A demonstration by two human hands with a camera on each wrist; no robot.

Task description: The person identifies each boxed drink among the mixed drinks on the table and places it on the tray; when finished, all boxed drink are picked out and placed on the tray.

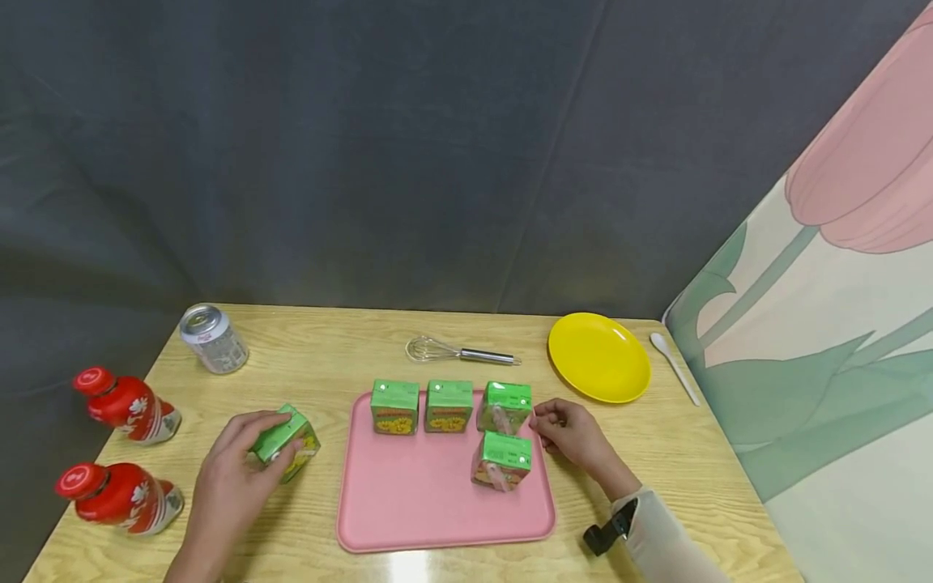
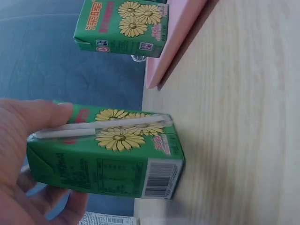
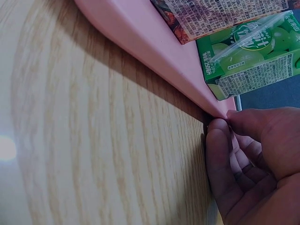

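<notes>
My left hand (image 1: 232, 478) grips a green drink carton (image 1: 286, 441) with yellow flowers, left of the pink tray (image 1: 408, 510). In the left wrist view a wrapped straw (image 2: 103, 126) runs along that carton (image 2: 79, 166), the thumb near one end. Whether its base touches the table, I cannot tell. With thumb and index finger, my right hand (image 1: 572, 433) pinches the tray's right rim (image 3: 178, 79). Two flower cartons (image 1: 395, 407) stand along the tray's far side. At its right are a green fruit carton (image 3: 255, 54) and, nearer me, another carton (image 1: 501, 461) with a straw.
Two red-capped bottles (image 1: 131, 409) and a silver can (image 1: 214, 338) stand at the left of the wooden table (image 1: 306, 364). Behind the tray lies a whisk (image 1: 466, 354). A yellow plate (image 1: 599, 358) and a white spoon (image 1: 674, 368) are at the far right.
</notes>
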